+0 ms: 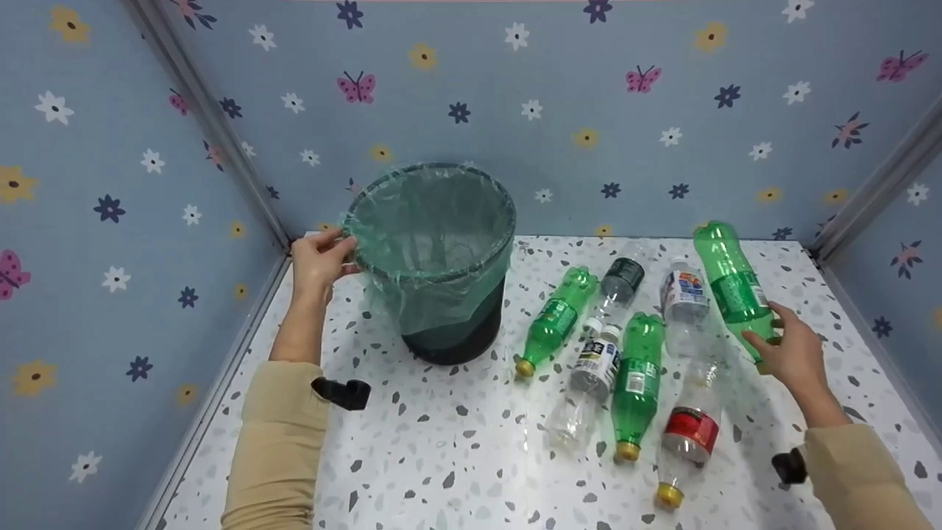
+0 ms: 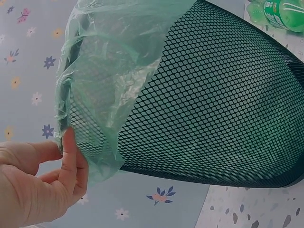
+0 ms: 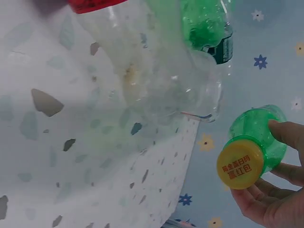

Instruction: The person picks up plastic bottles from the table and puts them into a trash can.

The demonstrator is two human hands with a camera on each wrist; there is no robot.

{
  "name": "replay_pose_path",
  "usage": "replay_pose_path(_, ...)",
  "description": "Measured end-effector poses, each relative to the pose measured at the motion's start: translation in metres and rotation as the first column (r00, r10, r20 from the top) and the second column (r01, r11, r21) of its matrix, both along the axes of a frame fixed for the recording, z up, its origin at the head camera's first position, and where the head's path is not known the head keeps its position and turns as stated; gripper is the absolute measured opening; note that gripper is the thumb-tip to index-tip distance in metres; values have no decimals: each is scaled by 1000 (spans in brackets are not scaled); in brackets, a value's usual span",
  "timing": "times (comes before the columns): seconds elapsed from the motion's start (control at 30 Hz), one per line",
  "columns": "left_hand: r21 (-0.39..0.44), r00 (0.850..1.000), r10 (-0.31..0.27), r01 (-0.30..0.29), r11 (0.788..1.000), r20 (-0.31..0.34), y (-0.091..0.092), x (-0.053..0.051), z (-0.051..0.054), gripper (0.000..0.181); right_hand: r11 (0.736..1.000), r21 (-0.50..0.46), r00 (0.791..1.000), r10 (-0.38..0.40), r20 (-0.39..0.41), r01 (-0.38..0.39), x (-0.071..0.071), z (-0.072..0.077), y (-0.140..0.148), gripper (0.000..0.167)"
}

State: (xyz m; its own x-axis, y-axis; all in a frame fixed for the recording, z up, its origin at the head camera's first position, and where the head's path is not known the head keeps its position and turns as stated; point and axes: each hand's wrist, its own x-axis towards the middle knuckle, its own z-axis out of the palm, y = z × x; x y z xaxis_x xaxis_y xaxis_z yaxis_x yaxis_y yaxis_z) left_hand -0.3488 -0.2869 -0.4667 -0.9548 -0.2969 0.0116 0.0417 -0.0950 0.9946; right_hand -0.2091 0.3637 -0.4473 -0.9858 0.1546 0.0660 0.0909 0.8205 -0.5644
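A mesh bin lined with a thin green bag stands near the back wall. My left hand pinches the bag and rim at the bin's left side, thumb and fingertips on the edge. At the far right, my right hand grips a green bottle near its capped end; its yellow cap faces the right wrist camera. The bottle's base points toward the back wall.
Right of the bin lie several bottles: green ones, a red-labelled one, and clear ones. Flowered panels enclose the speckled tabletop at the back and sides.
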Motion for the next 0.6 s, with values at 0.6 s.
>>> replay_pose_path(0.6, -27, 998, 22, -20, 999, 57, 24, 31, 40, 50, 934, 89, 917, 356, -181, -345, 4, 101, -89, 60)
